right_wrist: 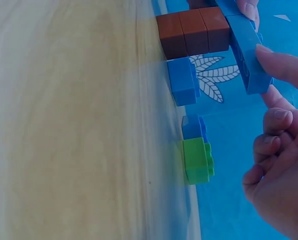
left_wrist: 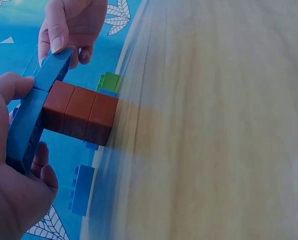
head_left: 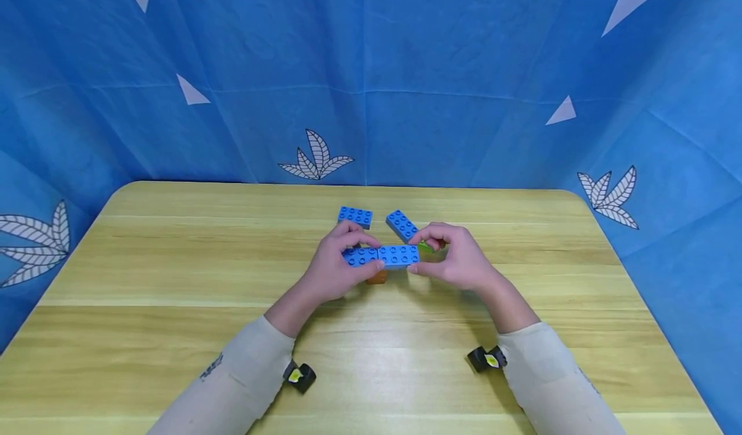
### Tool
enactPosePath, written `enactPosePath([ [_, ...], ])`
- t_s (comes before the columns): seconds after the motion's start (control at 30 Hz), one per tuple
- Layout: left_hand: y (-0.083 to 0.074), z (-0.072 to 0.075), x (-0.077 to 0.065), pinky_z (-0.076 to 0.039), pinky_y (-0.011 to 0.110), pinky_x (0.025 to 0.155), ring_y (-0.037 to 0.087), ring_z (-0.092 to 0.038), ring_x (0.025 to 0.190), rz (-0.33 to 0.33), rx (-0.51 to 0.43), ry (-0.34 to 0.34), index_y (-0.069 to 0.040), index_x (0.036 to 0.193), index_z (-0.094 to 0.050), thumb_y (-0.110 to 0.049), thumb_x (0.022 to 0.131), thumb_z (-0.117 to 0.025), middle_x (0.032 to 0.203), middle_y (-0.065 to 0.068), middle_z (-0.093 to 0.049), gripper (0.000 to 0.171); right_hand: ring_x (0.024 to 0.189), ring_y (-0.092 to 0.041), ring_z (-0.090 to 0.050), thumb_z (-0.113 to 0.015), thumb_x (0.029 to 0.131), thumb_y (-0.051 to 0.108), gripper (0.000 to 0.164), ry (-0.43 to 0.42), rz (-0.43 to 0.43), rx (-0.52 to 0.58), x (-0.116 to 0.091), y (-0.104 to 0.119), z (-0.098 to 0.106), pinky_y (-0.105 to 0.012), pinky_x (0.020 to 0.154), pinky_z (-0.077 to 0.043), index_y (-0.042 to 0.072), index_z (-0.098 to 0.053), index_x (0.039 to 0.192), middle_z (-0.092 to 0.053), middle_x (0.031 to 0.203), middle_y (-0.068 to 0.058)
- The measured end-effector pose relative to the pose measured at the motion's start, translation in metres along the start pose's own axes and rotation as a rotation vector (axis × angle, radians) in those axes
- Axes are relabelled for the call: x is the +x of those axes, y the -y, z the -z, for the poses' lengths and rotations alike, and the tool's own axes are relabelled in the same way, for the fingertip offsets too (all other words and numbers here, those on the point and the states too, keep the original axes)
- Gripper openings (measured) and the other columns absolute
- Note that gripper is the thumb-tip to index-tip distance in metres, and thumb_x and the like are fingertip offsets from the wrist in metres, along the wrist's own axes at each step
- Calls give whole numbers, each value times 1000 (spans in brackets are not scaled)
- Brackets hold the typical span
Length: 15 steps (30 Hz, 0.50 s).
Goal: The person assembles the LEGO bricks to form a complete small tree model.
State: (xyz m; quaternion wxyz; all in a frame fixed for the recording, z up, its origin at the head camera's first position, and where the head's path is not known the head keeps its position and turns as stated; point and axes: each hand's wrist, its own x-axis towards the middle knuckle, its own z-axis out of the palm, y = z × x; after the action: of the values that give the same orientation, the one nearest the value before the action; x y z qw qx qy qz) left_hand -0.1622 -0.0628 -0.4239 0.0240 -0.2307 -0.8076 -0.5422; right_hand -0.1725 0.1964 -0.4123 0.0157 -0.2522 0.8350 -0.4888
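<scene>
Two blue bricks with studs lie end to end across the top of a brown stack [left_wrist: 79,112] of three bricks. My left hand [head_left: 333,264] grips the left blue brick [head_left: 361,256] between thumb and fingers, its thumb tip at the seam between the two. With thumb and index finger, my right hand [head_left: 458,258] pinches the outer end of the right blue brick [head_left: 398,255]. That brick juts out past the stack in the right wrist view. From above, the blue bricks hide most of the brown stack, which stands upright on the table.
Behind the hands, a loose blue brick [head_left: 355,215] lies at the left and another blue brick [head_left: 400,224] at the right. Near the latter is a green brick [right_wrist: 196,161], partly hidden by the right hand from above. A blue curtain [head_left: 435,100] hangs behind the wooden table [head_left: 174,261].
</scene>
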Motion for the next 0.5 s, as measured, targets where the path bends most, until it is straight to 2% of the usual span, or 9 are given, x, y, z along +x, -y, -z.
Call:
enactPosePath([
  [0.2, 0, 0, 1, -46, 41, 88, 21, -49, 110, -11, 38, 21, -15, 106, -75, -20, 83, -83, 114, -1, -55, 25, 75, -38, -40, -87, 74, 0, 32, -14, 2, 17, -1, -3, -1, -39, 64, -31, 6, -72, 102, -41, 75, -15],
  [0.3, 0, 1, 3, -46, 41, 89, 20, -50, 109, -18, 68, 36, -14, 106, -74, -21, 84, -82, 113, -1, -55, 25, 74, -36, -40, -87, 75, 1, 31, -10, 3, 16, 0, -3, -1, -39, 64, -31, 7, -72, 103, -41, 75, -11],
  [0.5, -1, 4, 5, -46, 42, 88, 20, -49, 110, -30, 99, 63, -16, 106, -73, -24, 83, -82, 114, -2, -55, 25, 74, -40, -40, -86, 79, 8, 27, 0, -3, 39, 0, -5, -2, -39, 64, -31, 12, -72, 101, -41, 77, -22],
])
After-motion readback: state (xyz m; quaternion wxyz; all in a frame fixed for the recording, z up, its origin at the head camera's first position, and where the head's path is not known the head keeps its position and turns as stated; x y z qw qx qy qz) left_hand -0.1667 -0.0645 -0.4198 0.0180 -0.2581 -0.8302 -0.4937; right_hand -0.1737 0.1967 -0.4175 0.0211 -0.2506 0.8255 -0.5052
